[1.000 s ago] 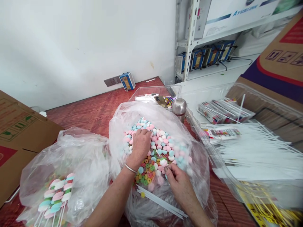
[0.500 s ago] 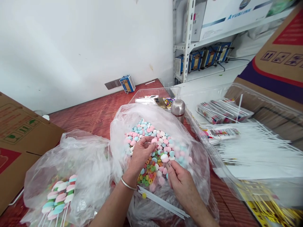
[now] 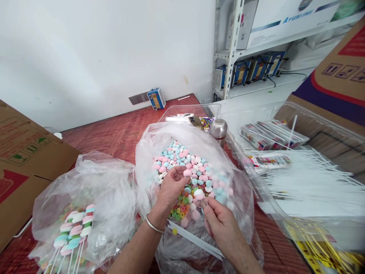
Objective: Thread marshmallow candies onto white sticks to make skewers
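My left hand pinches a flat pink marshmallow between thumb and fingers, above a pile of pink, blue and white marshmallows. My right hand is closed, its fingertips just below a white-and-pink marshmallow stack; a stick in its grip is hardly visible. Both hands are over an open clear plastic bag. Ring-shaped coloured candies lie beneath them. Several white sticks rest across the bag's near side, with a small yellow piece on them.
Finished marshmallow skewers lie on another plastic bag at left. A clear bin with white sticks and packets stands at right. Behind the pile are a steel flask and a phone. Cardboard boxes flank the table.
The camera view has shifted slightly, moving the scene to the right in the picture. Both hands keep nearly the same pose, the pink marshmallow still in the left fingertips.
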`<state>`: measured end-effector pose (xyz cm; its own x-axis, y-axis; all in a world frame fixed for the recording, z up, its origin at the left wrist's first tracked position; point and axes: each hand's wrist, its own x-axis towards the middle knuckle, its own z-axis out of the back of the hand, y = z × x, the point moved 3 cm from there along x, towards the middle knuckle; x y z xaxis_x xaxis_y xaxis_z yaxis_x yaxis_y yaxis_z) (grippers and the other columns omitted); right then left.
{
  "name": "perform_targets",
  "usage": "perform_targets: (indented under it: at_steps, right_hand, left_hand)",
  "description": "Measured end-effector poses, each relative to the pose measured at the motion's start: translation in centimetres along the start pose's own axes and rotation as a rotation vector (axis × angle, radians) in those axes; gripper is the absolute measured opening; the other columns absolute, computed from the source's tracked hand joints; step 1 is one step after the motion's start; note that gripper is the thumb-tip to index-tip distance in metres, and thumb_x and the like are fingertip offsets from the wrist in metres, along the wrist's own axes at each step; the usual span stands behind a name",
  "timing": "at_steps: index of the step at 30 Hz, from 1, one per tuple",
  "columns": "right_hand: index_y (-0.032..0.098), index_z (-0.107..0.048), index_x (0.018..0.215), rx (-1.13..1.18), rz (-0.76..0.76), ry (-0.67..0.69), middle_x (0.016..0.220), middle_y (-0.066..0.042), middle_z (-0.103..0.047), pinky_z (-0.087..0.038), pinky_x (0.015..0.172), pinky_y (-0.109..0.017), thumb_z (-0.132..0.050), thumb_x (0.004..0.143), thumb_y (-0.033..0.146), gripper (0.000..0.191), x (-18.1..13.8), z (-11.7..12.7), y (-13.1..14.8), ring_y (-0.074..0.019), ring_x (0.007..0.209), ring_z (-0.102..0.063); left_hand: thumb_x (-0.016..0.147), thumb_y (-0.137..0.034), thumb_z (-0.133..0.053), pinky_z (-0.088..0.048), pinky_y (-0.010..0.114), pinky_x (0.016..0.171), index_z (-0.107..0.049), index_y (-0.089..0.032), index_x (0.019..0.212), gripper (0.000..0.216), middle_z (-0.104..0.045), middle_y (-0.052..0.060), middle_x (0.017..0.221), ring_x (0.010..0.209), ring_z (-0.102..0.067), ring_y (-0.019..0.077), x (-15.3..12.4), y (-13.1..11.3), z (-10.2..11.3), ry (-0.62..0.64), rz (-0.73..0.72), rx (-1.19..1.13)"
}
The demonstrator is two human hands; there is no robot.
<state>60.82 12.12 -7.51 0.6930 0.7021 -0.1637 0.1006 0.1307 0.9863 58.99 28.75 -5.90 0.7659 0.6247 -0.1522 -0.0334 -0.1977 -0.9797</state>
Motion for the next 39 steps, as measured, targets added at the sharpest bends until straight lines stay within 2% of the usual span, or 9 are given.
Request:
perform_targets:
  at_steps: [9,19,25,30,35,39]
  right_hand:
    - [0.022,-0.049,0.075,0.071,-0.084,0.034,0.042,0.011,-0.035,-0.016,0.039,-0.022,-0.043,0.093,0.046,0.03,0.3,-0.2,0.6,-0.0076,0.038,-0.026]
    - [0.019,-0.054,0.093,0.233,-0.231,0.011,0.037,0.013,-0.035,-0.017,0.033,-0.02,-0.045,0.089,0.052,0.034,0.2,-1.0,-0.6,-0.0074,0.032,-0.021]
    - [0.021,-0.052,0.083,0.219,-0.151,-0.027,0.04,0.013,-0.033,-0.017,0.035,-0.02,-0.045,0.089,0.054,0.035,0.5,-1.2,-0.2,-0.0074,0.035,-0.022]
    - [0.022,-0.051,0.076,0.086,-0.071,-0.098,0.044,0.01,-0.036,-0.021,0.037,-0.022,-0.044,0.091,0.052,0.034,0.8,-1.0,-0.9,-0.009,0.038,-0.028]
    - [0.021,-0.058,0.082,-0.098,0.027,-0.145,0.049,0.007,-0.043,-0.027,0.042,-0.022,-0.042,0.094,0.045,0.031,1.0,-0.7,-1.5,-0.0113,0.043,-0.036]
    - [0.019,-0.062,0.093,-0.23,0.075,-0.177,0.051,0.006,-0.044,-0.03,0.046,-0.022,-0.039,0.095,0.042,0.032,1.0,-0.7,-1.5,-0.0139,0.048,-0.041]
  left_hand:
    - [0.063,-0.014,-0.076,-0.049,0.023,0.073,-0.065,-0.016,0.097,0.035,-0.07,0.002,0.086,0.079,-0.065,0.0129,-0.1,0.7,-0.5,0.046,0.01,-0.097]
    - [0.066,-0.014,-0.071,-0.047,0.022,0.071,-0.066,-0.017,0.091,0.025,-0.069,0.0,0.079,0.077,-0.064,0.0124,-0.3,1.3,-0.8,0.062,-0.049,-0.067]
    - [0.067,-0.015,-0.07,-0.049,0.023,0.072,-0.067,-0.017,0.092,0.026,-0.07,0.002,0.083,0.08,-0.064,0.0139,-0.7,1.3,-1.1,0.073,-0.002,-0.062]
    - [0.072,-0.014,-0.067,-0.049,0.025,0.074,-0.067,-0.017,0.095,0.024,-0.069,0.002,0.083,0.081,-0.064,0.0146,-1.0,2.0,-1.1,0.071,-0.052,-0.028]
    - [0.077,-0.012,-0.061,-0.05,0.027,0.077,-0.068,-0.018,0.1,0.025,-0.067,0.005,0.093,0.086,-0.064,0.016,-1.8,2.3,-1.1,0.071,-0.191,0.094]
    - [0.083,-0.012,-0.057,-0.051,0.03,0.079,-0.07,-0.022,0.106,0.028,-0.067,0.006,0.099,0.089,-0.063,0.0176,-3.4,2.4,-1.5,0.095,-0.321,0.234]
